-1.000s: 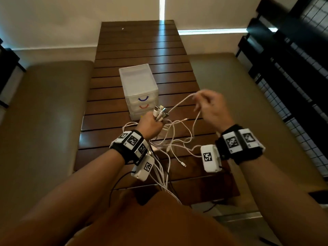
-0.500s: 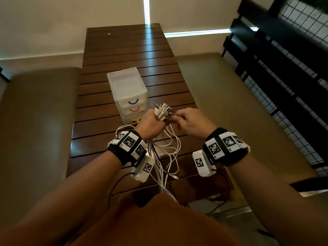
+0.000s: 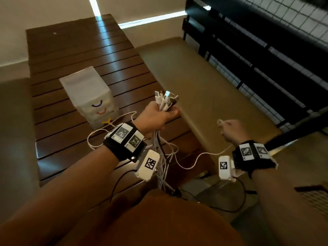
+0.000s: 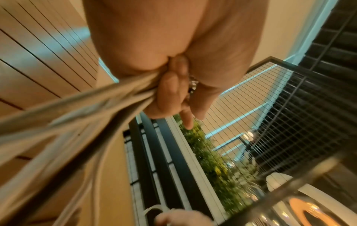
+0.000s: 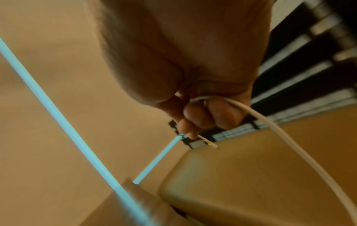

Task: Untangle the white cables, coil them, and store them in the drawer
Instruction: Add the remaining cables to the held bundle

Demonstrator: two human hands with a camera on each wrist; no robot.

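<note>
**Bundle in our left fist, one strand drawn out to the right**

Our left hand (image 3: 156, 118) is closed in a fist around a bundle of thin white cables (image 3: 164, 102), raised above the near right corner of the dark brown slatted wooden table (image 3: 74, 55). The connector ends fan out above the fist, and the strands hang from under it toward our lap. The left wrist view shows the fingers (image 4: 170, 91) wrapped tight on the streaming cords.

Our right hand (image 3: 230, 129) is held well apart, over the tan cushioned bench (image 3: 204, 73), with its fingers curled round a single white cable (image 3: 198, 158). That strand sags in a loop back to the bundle. In the right wrist view its small plug tip (image 5: 211, 145) pokes out past the fingertips (image 5: 195, 116).

The small translucent white plastic drawer unit (image 3: 88, 93), with curved coloured handles on its three fronts, stands on the table left of the fist. A loop of white cable (image 3: 99, 134) lies on the slats at its base.
</note>
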